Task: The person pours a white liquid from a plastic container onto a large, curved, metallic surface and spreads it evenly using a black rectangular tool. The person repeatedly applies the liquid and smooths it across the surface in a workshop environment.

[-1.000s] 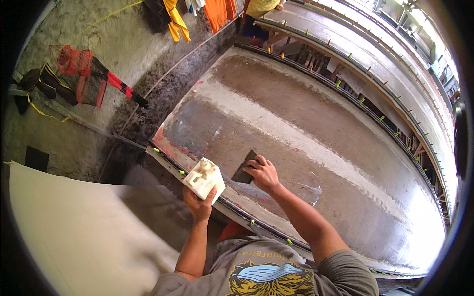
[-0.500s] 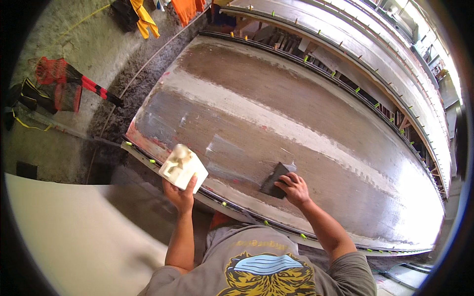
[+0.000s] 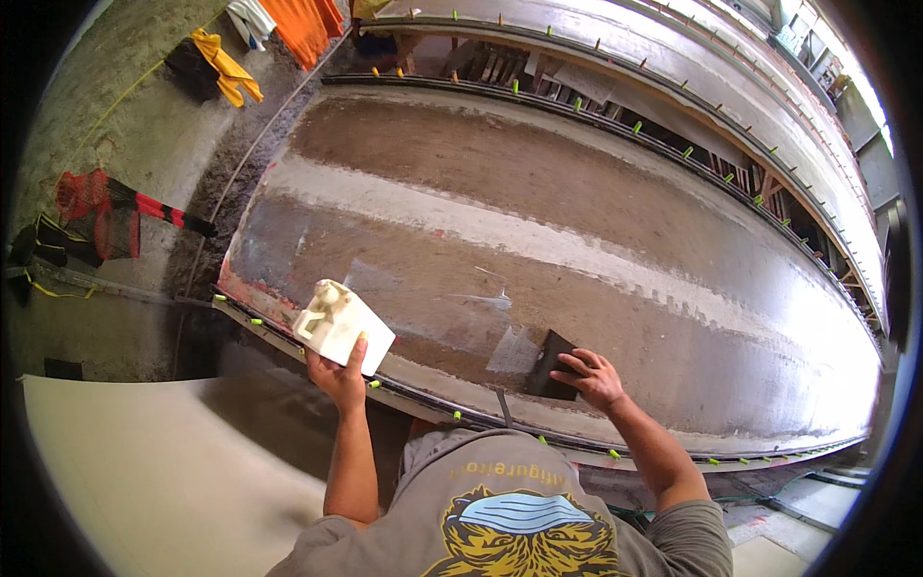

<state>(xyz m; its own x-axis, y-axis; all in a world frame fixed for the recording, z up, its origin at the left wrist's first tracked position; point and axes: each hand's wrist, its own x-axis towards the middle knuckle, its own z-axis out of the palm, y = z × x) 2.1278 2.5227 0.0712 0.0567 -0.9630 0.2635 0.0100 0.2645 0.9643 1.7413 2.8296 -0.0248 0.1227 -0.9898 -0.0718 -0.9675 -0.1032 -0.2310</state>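
Observation:
My left hand (image 3: pixel 338 375) is closed on a white plastic jug (image 3: pixel 358 335) and holds it tilted above the near edge of the long table. The jug's neck and looped handle point away from me. Farther right, my right hand (image 3: pixel 598 380) grips a dark rectangular spreader (image 3: pixel 550 367), pressing it on the tabletop near the front edge. Just left of the spreader lies a pale wet-looking smear (image 3: pixel 511 351). Brown and grey patches cover the long table's surface (image 3: pixel 404 236), and a light band (image 3: pixel 461 209) runs along its length.
Black edging with small green clips (image 3: pixel 457 415) lines the table's near side. A second long table (image 3: pixel 577 34) stands beyond it. On the left wall hang red netting (image 3: pixel 117 216) and orange and yellow cloths (image 3: pixel 226 69). A cream-coloured curved panel (image 3: pixel 144 462) lies lower left.
My right hand has drawn the spreader to the right and slightly nearer the front edge, and a pale smear now shows beside it. My left hand still holds the jug. The view has shifted.

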